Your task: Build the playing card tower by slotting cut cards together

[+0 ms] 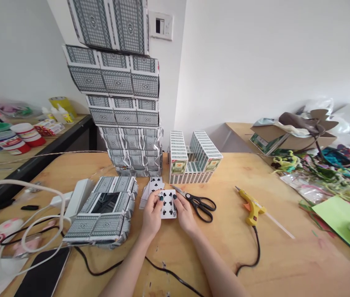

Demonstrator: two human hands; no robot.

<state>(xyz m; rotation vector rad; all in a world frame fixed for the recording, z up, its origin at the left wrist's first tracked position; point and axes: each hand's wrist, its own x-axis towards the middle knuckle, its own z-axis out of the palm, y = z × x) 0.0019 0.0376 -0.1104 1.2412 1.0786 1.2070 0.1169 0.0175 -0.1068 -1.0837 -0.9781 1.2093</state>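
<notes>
Between my two hands is a playing card (167,205), the six of clubs, face up and upright to my view. My left hand (152,210) grips its left edge, thumb on the face. On the right edge, my right hand (184,211) pinches it the same way. Whether more cards lie behind it I cannot tell. Just beyond my left hand lies a loose pile of cards (156,182), a five of clubs on top. Black-handled scissors (198,202) rest beside my right hand, blades pointing toward the cards.
A tall tower of folded cards (131,82) stands at the back, beside stacked card boxes (179,156). A card-built frame (100,214) and a power strip (78,198) lie left. Right is a yellow glue gun (252,208) with its cable. A black cord (175,274) crosses under my arms.
</notes>
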